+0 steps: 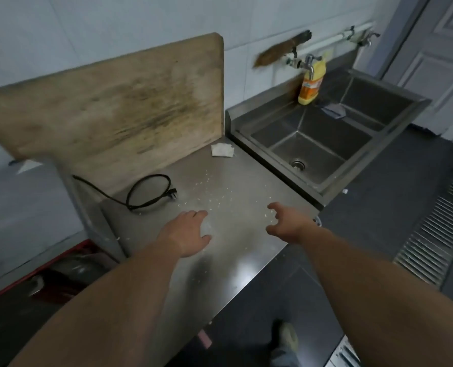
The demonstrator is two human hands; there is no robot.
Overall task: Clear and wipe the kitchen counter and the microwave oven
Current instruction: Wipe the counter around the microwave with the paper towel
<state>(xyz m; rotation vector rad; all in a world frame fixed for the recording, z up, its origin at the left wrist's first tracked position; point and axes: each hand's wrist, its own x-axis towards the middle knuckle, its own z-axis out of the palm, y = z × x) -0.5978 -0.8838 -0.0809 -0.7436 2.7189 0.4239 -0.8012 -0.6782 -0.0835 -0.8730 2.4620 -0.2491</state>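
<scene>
The steel counter (pixel 236 250) is strewn with small white crumbs (pixel 214 200). My left hand (pixel 185 231) hovers flat over its middle, fingers spread, holding nothing. My right hand (pixel 286 223) is near the counter's right edge, fingers curled apart and empty. A white folded cloth (pixel 222 150) lies at the back of the counter by the cutting board. A black power cord (pixel 146 193) with its plug lies looped at the left. No microwave oven is in view.
A large worn wooden cutting board (pixel 119 109) leans against the tiled wall. A steel double sink (pixel 323 144) adjoins on the right, with a yellow detergent bottle (pixel 311 84) under the taps. A red crate (pixel 48 279) sits low left; a floor drain grate (pixel 437 234) at right.
</scene>
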